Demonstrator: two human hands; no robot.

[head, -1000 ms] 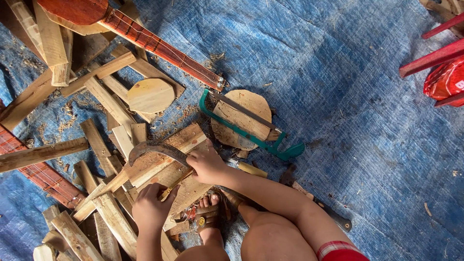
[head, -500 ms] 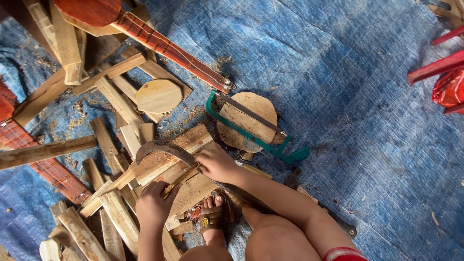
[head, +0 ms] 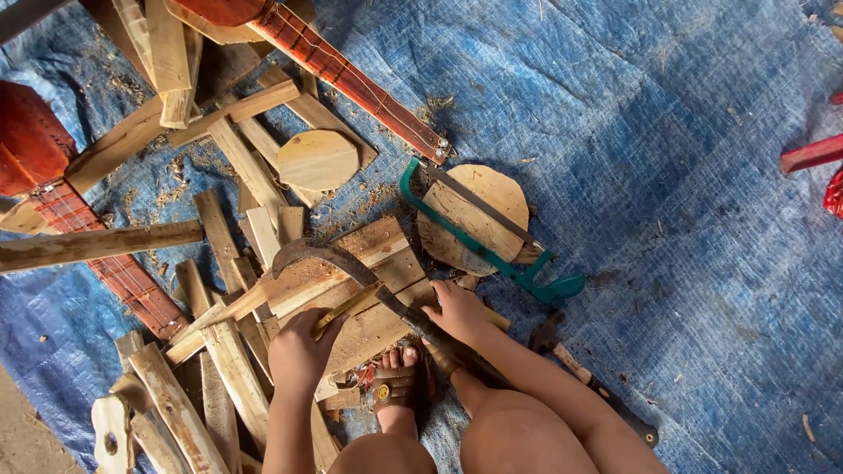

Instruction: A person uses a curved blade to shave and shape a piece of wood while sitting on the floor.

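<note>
My right hand (head: 458, 312) grips the handle of a curved billhook knife (head: 329, 256) whose dark blade arcs over a flat wooden block (head: 382, 263). My left hand (head: 299, 351) pinches a thin wooden stick (head: 347, 309) that lies on the block just under the blade. My sandalled foot (head: 395, 386) rests against the block's near edge, between my two arms.
A green-framed hacksaw (head: 492, 228) lies on a round wooden disc (head: 474, 215) to the right. A smaller disc (head: 316, 160), several scrap planks (head: 228, 351) and two red-brown instrument necks (head: 351, 79) cover the left of the blue tarp (head: 659, 175). A hammer (head: 588, 377) lies by my right leg.
Both hands stay on the knife and the stick with only slight shifts over the block. The camera view has drifted, so everything sits a little lower and further right.
</note>
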